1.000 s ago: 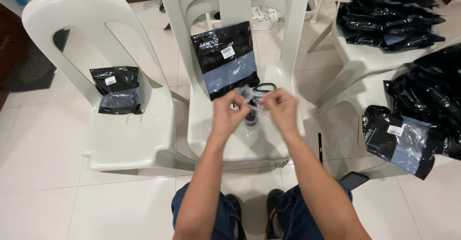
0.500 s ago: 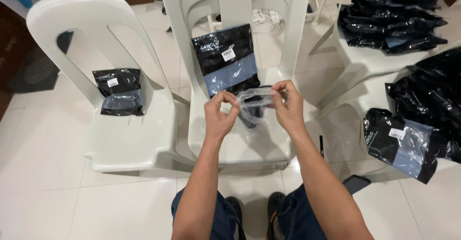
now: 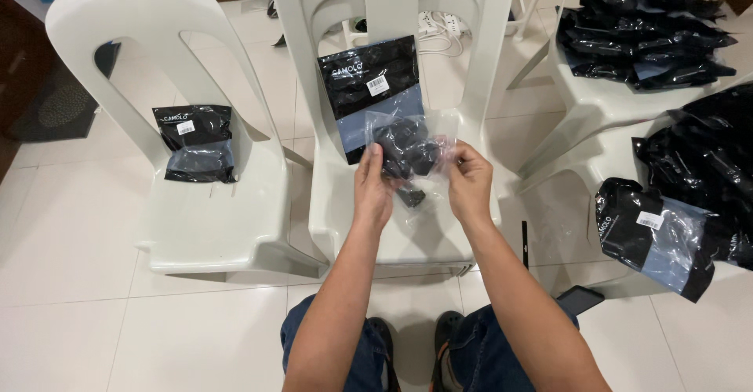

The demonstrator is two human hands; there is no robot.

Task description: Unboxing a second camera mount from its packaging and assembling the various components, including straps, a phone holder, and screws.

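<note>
At the centre of the frame, the left hand (image 3: 372, 184) and the right hand (image 3: 471, 182) each pinch one side of a clear plastic bag (image 3: 408, 156) with a dark item inside, fingers closed on its edges, holding it above the seat of the middle white chair (image 3: 392, 235). Just behind the bag, a black and grey flat pouch (image 3: 369, 86) leans against that chair's backrest. A similar smaller pouch (image 3: 196, 142) lies on the seat of the left white chair (image 3: 196, 227). At the upper right, a pile of black packets (image 3: 647, 27) sits on another chair, and one more pouch (image 3: 655, 235) lies at the right edge, beside further black packets.
</note>
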